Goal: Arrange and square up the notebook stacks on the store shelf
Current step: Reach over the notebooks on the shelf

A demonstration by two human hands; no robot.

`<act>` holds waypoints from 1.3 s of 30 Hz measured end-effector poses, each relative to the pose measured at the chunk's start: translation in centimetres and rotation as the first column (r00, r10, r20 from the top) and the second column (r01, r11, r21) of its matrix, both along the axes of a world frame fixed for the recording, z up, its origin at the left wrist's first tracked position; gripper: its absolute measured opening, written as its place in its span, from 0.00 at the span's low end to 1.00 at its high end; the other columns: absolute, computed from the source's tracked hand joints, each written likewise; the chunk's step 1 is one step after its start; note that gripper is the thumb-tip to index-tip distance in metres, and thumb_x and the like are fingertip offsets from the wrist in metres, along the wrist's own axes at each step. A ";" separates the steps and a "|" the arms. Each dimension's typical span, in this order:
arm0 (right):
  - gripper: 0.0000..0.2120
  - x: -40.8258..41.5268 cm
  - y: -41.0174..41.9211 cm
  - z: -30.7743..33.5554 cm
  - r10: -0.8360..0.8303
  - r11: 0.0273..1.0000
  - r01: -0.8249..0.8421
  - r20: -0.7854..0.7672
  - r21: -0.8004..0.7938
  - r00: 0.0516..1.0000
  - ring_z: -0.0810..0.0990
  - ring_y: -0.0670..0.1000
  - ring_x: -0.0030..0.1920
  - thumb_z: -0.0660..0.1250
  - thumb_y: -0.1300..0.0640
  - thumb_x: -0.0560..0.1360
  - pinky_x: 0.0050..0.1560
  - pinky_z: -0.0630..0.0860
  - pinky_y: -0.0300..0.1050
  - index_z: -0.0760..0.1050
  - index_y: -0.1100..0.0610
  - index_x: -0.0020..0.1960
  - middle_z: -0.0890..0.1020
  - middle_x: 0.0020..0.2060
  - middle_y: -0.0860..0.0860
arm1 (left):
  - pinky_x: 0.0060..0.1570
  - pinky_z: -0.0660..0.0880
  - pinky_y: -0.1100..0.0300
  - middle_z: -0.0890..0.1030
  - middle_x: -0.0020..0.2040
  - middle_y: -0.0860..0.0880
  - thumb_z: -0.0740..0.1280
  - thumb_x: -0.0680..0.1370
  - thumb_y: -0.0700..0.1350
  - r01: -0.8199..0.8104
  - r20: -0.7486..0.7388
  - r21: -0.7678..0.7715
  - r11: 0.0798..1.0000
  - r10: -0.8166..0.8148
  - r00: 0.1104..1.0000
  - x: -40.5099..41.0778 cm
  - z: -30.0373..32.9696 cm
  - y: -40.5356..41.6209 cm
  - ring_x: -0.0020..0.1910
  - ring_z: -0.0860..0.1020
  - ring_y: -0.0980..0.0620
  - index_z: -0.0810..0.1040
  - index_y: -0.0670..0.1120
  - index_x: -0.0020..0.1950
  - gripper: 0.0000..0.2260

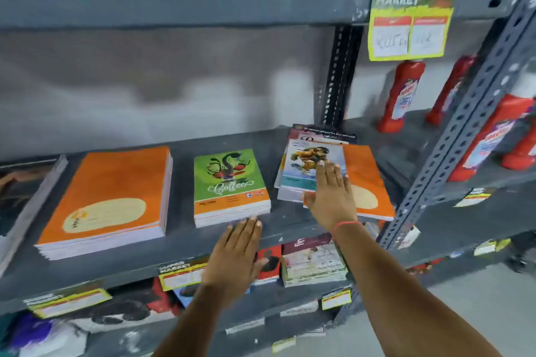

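Three notebook stacks lie on the grey shelf (185, 243). A large orange stack (110, 197) is at the left. A green "Coffee" stack (229, 182) is in the middle. At the right is an untidy stack (307, 153) topped by a cartoon cover, with an orange notebook (368, 180) askew on it. My right hand (330, 197) lies flat on this stack, fingers spread. My left hand (235, 258) is flat at the shelf's front edge, fingertips touching the green stack's near side. Neither hand holds anything.
A slotted steel upright (464, 136) stands just right of the untidy stack. Red bottles (403, 95) fill the neighbouring shelf bay. A "Super Market" price tag (412, 20) hangs from the shelf above. More books (313, 264) sit on the shelf below. A dark stack (20, 191) lies far left.
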State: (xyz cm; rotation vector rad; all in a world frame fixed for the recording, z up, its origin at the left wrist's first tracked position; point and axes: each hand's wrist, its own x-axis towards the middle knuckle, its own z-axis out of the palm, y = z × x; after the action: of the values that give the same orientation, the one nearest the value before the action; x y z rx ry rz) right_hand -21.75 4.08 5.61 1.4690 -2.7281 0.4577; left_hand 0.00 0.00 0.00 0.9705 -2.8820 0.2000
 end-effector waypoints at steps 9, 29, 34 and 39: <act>0.34 -2.5 -3.5 -0.6 0.158 0.982 -0.155 -0.020 0.108 0.987 0.63 0.60 0.71 0.63 0.48 0.73 0.70 0.61 0.53 0.54 0.58 0.74 0.62 0.74 0.57 | 0.64 0.57 0.56 0.79 0.62 0.45 0.41 0.77 0.59 -0.056 0.008 0.031 0.998 0.056 0.998 -0.4 -0.8 -0.3 0.61 0.77 0.47 0.74 0.42 0.64 0.32; 0.15 2.0 -4.0 8.9 0.198 0.965 -0.262 -0.662 0.002 0.723 0.80 0.49 0.22 0.77 0.58 0.52 0.20 0.70 0.36 0.81 0.59 0.37 0.82 0.23 0.51 | 0.58 0.74 0.55 0.80 0.61 0.50 0.44 0.78 0.59 -0.027 -0.030 0.045 0.999 0.028 0.999 2.7 1.0 0.5 0.59 0.78 0.53 0.77 0.46 0.62 0.28; 0.15 8.5 -5.3 7.9 0.313 0.831 -0.551 -0.748 -0.083 0.585 0.83 0.47 0.29 0.64 0.64 0.60 0.27 0.76 0.38 0.83 0.60 0.44 0.86 0.34 0.53 | 0.68 0.50 0.61 0.82 0.58 0.47 0.41 0.79 0.56 -0.148 -0.078 0.097 0.984 0.156 0.985 6.9 1.6 0.1 0.55 0.81 0.51 0.79 0.43 0.59 0.31; 0.18 12.5 -6.4 4.8 0.465 0.752 -0.658 -0.740 0.041 0.486 0.84 0.45 0.34 0.57 0.62 0.64 0.33 0.80 0.36 0.84 0.58 0.44 0.87 0.36 0.51 | 0.67 0.56 0.61 0.82 0.57 0.46 0.43 0.79 0.57 -0.170 -0.187 0.114 0.979 0.189 0.964 8.9 1.0 -0.3 0.54 0.81 0.49 0.80 0.42 0.57 0.30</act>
State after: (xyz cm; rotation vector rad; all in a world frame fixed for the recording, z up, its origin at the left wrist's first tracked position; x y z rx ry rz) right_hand -9.22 -2.37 10.43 1.9221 -1.4717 0.1399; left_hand 8.91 -0.33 1.05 1.1973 -2.6457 -0.0243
